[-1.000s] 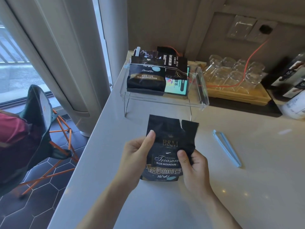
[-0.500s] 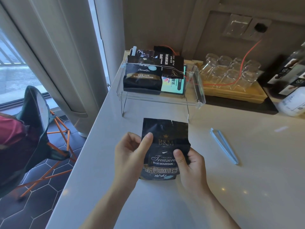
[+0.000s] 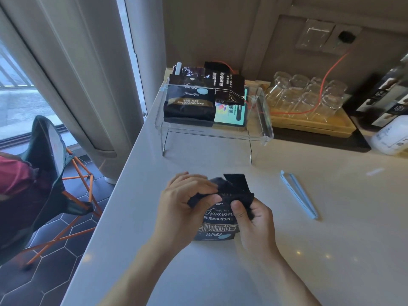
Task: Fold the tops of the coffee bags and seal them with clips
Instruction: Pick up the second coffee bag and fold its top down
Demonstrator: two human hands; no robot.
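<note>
The top of the coffee bag point(image 3: 217, 219), flat a moment ago, is now being folded down on the worktop point(image 3: 331, 239), pinched by left hand point(image 3: 183, 208) and right hand point(image 3: 254, 224) fingers, with the clip point(image 3: 298, 194) unused nearby.

Held coffee bag point(image 3: 217, 219): "Treasure BLUE MOUNTAIN"; shelf bag point(image 3: 189, 104): "BLUE MOUNTAIN FOOD".

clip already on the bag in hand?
No. The blue clip lies on the counter, right of the coffee bag, apart from both hands.
</note>
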